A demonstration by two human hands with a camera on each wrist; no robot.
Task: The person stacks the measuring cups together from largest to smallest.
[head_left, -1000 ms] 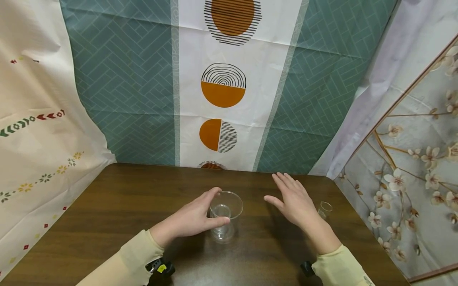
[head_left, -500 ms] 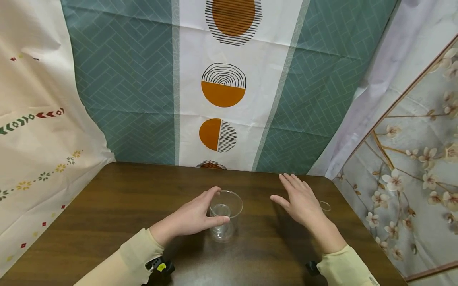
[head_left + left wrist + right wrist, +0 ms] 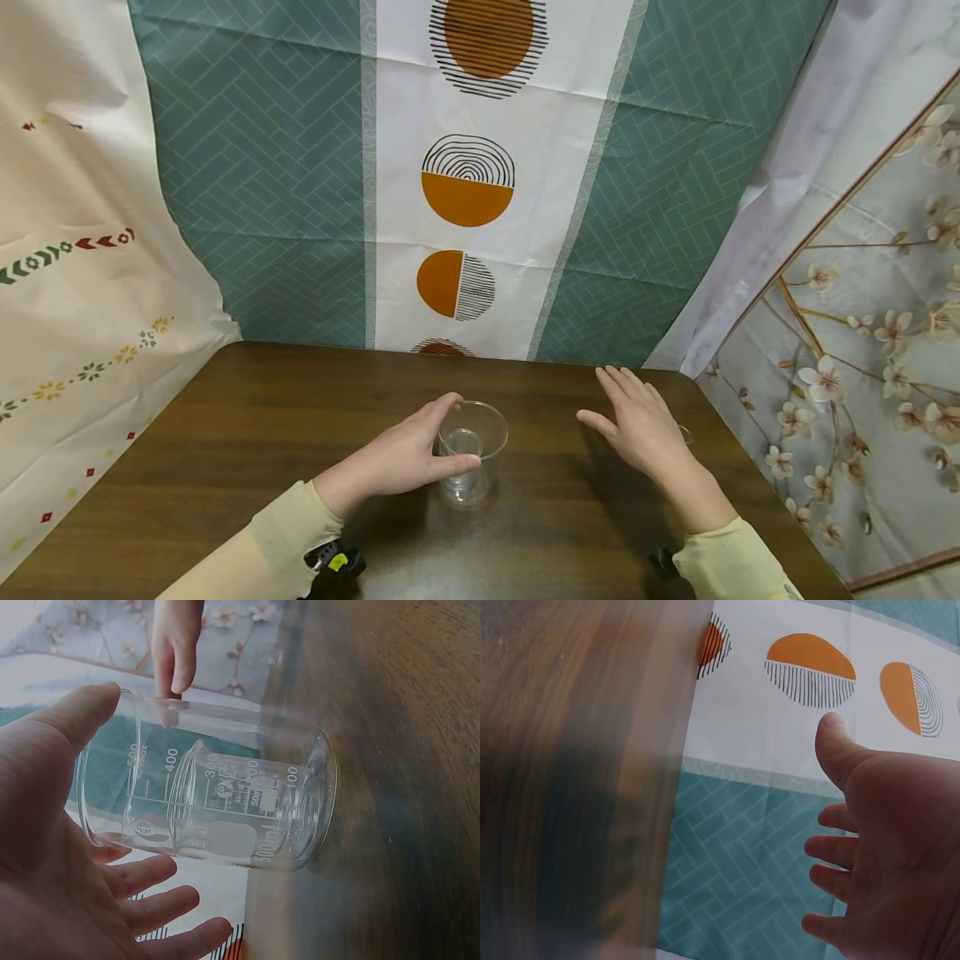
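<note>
A large clear glass beaker (image 3: 492, 442) marked 500 ml stands upright on the table. Inside it sits a smaller glass beaker (image 3: 231, 796). My left hand (image 3: 397, 455) holds the large beaker near its rim between thumb and forefinger, while the other fingers stretch out beside the glass in the left wrist view. My right hand (image 3: 637, 423) hovers above the table to the right, fingers straight and thumb apart, touching nothing. Behind that wrist only the rim of another small glass vessel (image 3: 686, 434) shows; the remainder is hidden.
A dark brown wooden table (image 3: 300, 400) lies under both hands. Patterned cloths hang around it: a green and white one (image 3: 480, 233) at the back, a cream one (image 3: 82, 275) at left, a floral one (image 3: 870, 417) at right.
My right hand has moved to the right, away from the large beaker, and now covers most of the small glass vessel there. The left hand and both nested beakers have stayed put.
</note>
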